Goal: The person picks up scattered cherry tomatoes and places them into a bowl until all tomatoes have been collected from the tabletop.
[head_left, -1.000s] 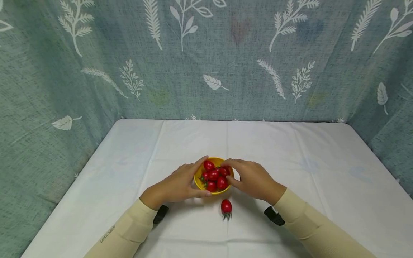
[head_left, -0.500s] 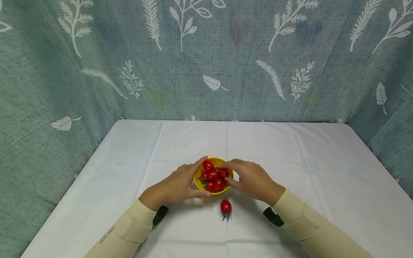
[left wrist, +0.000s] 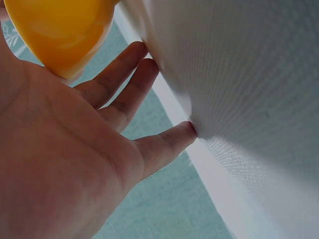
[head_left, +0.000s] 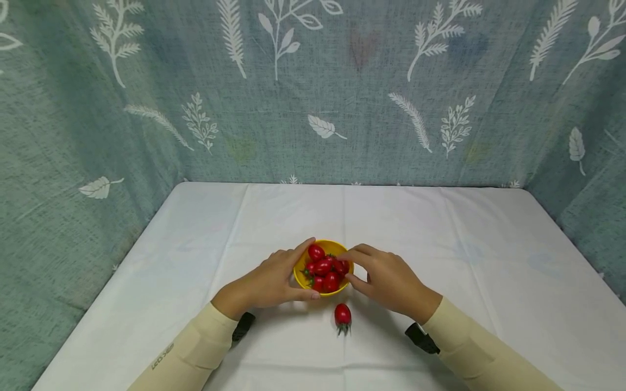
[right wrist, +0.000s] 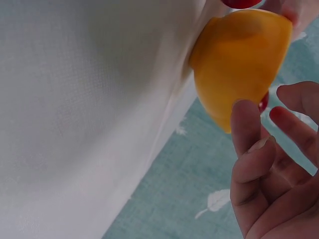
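A small yellow bowl [head_left: 335, 247] full of red cherry tomatoes [head_left: 323, 266] stands near the middle of the white table. My left hand [head_left: 276, 277] grips its left side, thumb along the near rim and index finger at the far rim; in the left wrist view the other fingers [left wrist: 169, 142] stretch down to the cloth. At the right rim is my right hand [head_left: 388, 277], index finger over the tomatoes and thumb by the near edge. The right wrist view shows these fingers [right wrist: 246, 124] bent loosely, with nothing between them. One cherry tomato [head_left: 342, 314] lies stem toward me in front of the bowl.
The white cloth [head_left: 415, 217] covers the table, with fold lines across it. A grey-green curtain [head_left: 313, 108] with leaf patterns hangs behind the table and along both sides. Black straps [head_left: 423, 338] sit at both wrists.
The tomato at the bowl's near right has shifted slightly left. My right hand has drawn back a little to the right and nearer to me. The left hand keeps its hold on the bowl.
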The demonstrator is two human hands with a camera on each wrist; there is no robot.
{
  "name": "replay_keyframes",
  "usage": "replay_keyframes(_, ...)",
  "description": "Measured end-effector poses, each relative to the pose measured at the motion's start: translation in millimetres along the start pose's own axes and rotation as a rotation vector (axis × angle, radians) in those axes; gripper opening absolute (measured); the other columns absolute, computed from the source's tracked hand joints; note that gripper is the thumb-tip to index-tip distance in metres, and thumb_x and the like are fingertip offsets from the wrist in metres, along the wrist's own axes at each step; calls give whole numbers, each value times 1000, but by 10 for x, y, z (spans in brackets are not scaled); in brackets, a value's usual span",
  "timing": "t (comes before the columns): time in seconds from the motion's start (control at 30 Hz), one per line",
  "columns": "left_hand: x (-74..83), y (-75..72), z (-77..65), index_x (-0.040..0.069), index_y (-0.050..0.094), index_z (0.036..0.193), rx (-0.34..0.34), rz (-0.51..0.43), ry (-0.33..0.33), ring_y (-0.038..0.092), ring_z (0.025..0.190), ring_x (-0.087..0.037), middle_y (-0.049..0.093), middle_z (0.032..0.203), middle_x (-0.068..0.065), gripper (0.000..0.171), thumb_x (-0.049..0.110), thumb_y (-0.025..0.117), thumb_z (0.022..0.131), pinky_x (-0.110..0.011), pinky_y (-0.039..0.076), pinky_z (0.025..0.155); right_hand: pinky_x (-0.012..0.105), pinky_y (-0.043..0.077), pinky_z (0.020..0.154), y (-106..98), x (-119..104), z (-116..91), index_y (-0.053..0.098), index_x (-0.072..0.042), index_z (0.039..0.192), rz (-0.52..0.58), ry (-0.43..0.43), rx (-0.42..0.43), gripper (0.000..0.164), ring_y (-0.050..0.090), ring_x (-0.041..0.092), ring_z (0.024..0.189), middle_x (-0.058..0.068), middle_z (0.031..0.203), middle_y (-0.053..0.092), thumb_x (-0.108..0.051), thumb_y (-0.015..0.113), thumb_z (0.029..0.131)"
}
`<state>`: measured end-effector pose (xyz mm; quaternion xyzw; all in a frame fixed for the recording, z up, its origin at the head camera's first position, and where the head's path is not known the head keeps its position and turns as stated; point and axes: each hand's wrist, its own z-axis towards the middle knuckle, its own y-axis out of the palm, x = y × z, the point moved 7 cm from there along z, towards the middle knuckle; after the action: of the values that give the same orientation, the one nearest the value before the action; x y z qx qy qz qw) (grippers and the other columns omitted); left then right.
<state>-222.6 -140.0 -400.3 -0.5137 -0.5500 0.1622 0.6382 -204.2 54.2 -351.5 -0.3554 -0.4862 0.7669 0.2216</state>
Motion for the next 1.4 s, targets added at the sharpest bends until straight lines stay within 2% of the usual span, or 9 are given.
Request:
replay_keyframes(0.27, -12, 10, 10, 33, 14, 161, 3, 12, -10, 45, 134, -33, 48, 151, -7, 109, 68, 74, 77, -58, 44, 104, 12, 43, 53, -61, -73, -162, 69, -18, 121, 31, -53, 44, 38, 43, -6, 53, -2, 115, 69, -17, 80, 85)
replay_keyframes(0.53, 3, 9, 15, 32, 15, 161, 4, 11, -9, 45, 134, -34, 49, 151, -8, 109, 67, 74, 77, -59, 44, 105, 12, 43, 53, -12, -112, -312, 70, -22, 118, 36, -47, -3, 33, 42, -8, 52, -6, 112, 67, -19, 79, 86)
replay_keyframes(0.73, 7, 7, 17, 32, 15, 161, 3, 8, -16, 45, 135, -34, 49, 151, -8, 110, 67, 75, 76, -59, 44, 104, 11, 41, 54, 34, -170, -404, 71, -22, 115, 24, -117, 5, 31, 41, -11, 52, -7, 108, 66, -19, 79, 86)
replay_keyframes(0.87, -1, 11, 12, 33, 15, 161, 3, 10, -19, 45, 134, -33, 49, 151, -8, 109, 68, 75, 76, -58, 45, 104, 12, 41, 55, 140, -207, -413, 71, -23, 116, 32, -132, -68, 29, 40, -10, 52, -8, 109, 67, -21, 78, 88)
replay_keyframes(1.0, -8, 15, 6, 34, 15, 161, 3, 9, -21, 45, 134, -33, 48, 152, -8, 109, 69, 74, 76, -58, 45, 104, 13, 45, 58, 221, -233, -400, 72, -24, 117, 46, -132, -141, 29, 45, -8, 56, -7, 110, 67, -21, 77, 88)
replay_keyframes(1.2, -11, 14, 2, 34, 15, 161, 6, 15, -21, 45, 135, -33, 46, 153, -6, 109, 69, 74, 76, -59, 45, 104, 18, 53, 67, 288, -248, -370, 73, -25, 117, 33, -135, -207, 29, 61, -1, 71, -8, 113, 67, -21, 77, 89)
replay_keyframes(1.4, -6, 13, 1, 34, 15, 161, 6, 14, -16, 45, 135, -34, 46, 154, -7, 109, 68, 74, 76, -60, 44, 104, 22, 56, 69, 341, -263, -339, 73, -27, 118, -8, -129, -256, 30, 65, 2, 78, -7, 117, 67, -24, 77, 89)
